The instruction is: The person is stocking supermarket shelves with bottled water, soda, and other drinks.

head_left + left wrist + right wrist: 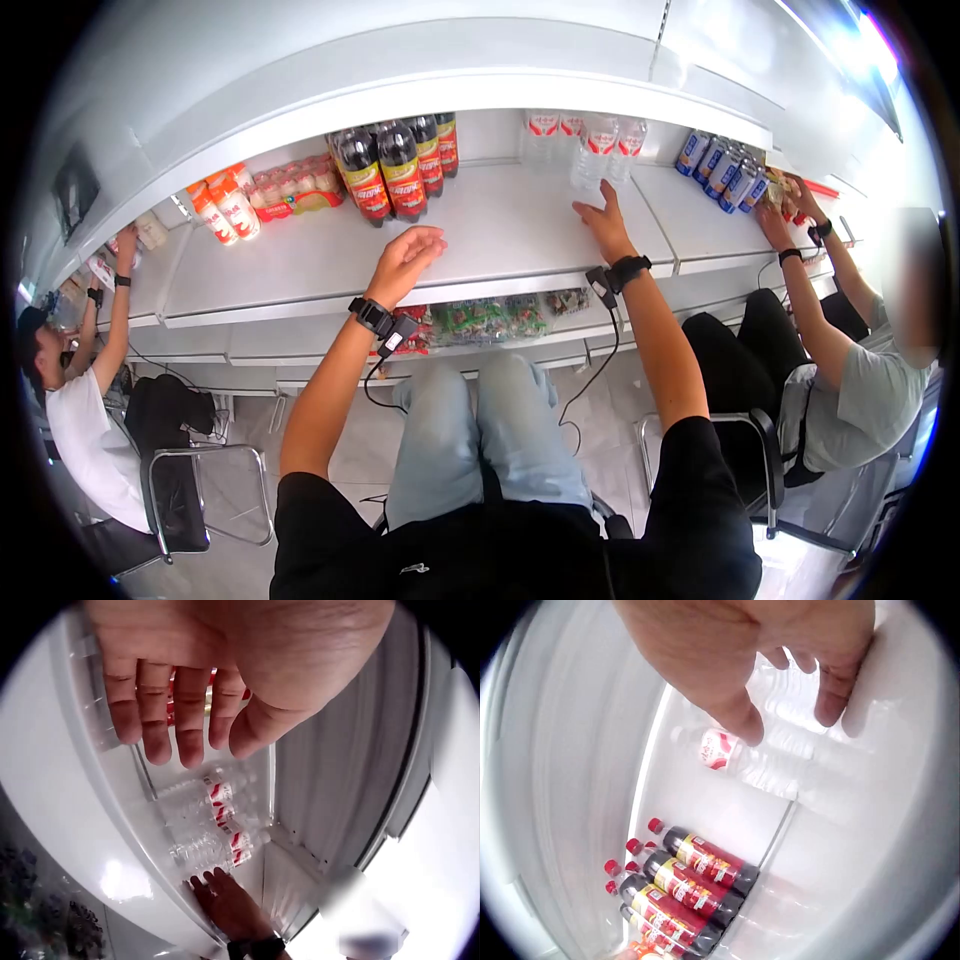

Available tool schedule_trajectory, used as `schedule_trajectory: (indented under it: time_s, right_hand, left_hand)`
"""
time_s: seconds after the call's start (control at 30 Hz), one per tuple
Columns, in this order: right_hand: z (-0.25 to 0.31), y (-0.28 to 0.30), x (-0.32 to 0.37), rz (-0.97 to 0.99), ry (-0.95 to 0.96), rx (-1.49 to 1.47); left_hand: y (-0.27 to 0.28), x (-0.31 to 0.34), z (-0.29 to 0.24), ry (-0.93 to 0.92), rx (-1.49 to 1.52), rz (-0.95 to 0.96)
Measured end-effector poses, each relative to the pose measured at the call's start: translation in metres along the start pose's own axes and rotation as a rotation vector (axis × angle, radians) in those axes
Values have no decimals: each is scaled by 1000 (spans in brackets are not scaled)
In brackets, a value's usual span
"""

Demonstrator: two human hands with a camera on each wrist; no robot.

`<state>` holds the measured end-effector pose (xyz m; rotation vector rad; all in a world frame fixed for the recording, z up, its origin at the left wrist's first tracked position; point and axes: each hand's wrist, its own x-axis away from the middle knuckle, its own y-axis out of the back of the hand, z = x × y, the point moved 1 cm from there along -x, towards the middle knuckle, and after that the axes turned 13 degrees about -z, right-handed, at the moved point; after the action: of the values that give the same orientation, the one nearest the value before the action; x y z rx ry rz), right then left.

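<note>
I sit facing a white shelf (300, 265). My left hand (415, 245) rests at the shelf's front edge, in front of the cola bottles (385, 170), fingers loosely curled and holding nothing; the left wrist view shows the same hand (180, 712) with an empty palm. My right hand (600, 212) reaches to the foot of the clear water bottles (590, 150) with red-and-white labels. In the right wrist view that hand (780, 690) hovers over the front water bottle (735, 754), thumb by the label, fingers not closed round it. The cola bottles (697, 877) stand to its left.
Orange-capped white bottles (225, 205) and a pack of small pink bottles (295, 185) stand at the shelf's left, blue cans (720, 165) at its right. Snack packs (490, 318) lie on the lower shelf. A person (80, 400) sits to my left, another (850, 370) to my right.
</note>
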<state>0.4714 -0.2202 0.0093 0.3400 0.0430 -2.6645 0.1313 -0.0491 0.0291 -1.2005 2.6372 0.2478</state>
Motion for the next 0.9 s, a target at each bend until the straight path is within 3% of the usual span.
schedule_trajectory:
  time_s: [0.07,0.43,0.63,0.77,0.9]
  right_hand:
    - [-3,4,-12,-52,-25,35]
    - [-9,-13,-58,-21,-136,143]
    - [-23,-21,-71,-45,-58,249]
    - [-12,-18,-59,94,-84,311]
    - [33,-32,-1,312,-99,277]
  left_hand:
    - [6,1,7,130,6,-22]
    - [10,7,7,67,96,-8]
    - [9,9,10,63,89,-10]
    - [9,9,9,78,46,11]
    - [4,9,10,54,35,19]
